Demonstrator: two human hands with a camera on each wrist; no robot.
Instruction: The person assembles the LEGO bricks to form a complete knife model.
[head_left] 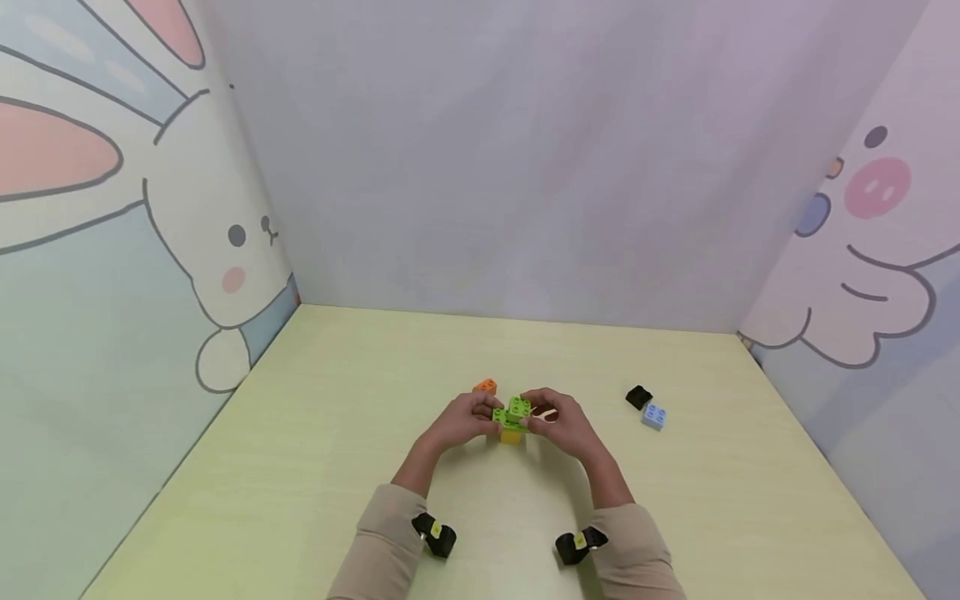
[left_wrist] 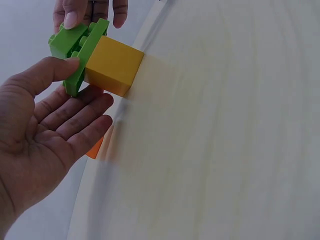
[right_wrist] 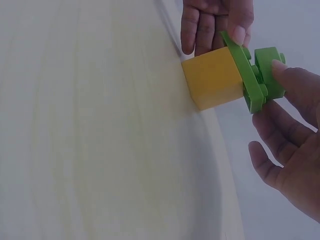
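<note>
A yellow block (head_left: 512, 437) stands on the table with a flat green plate (right_wrist: 245, 75) across its top. Over the plate's studs sits a smaller green brick (right_wrist: 269, 70), a little tilted, with a narrow gap under part of it in the right wrist view. My left hand (head_left: 462, 421) holds one end of the plate, thumb on top and fingers beneath. The green brick is pinched by my right hand (head_left: 566, 425), its thumb on the studded side. Just behind the left fingers lies an orange brick (head_left: 486, 387), partly hidden by that hand.
To the right on the pale table (head_left: 735, 467) lie a black brick (head_left: 639, 397) and a light blue brick (head_left: 654, 417), close together. A plain wall (head_left: 480, 167) rises behind, and printed panels with cartoon animals stand at both sides.
</note>
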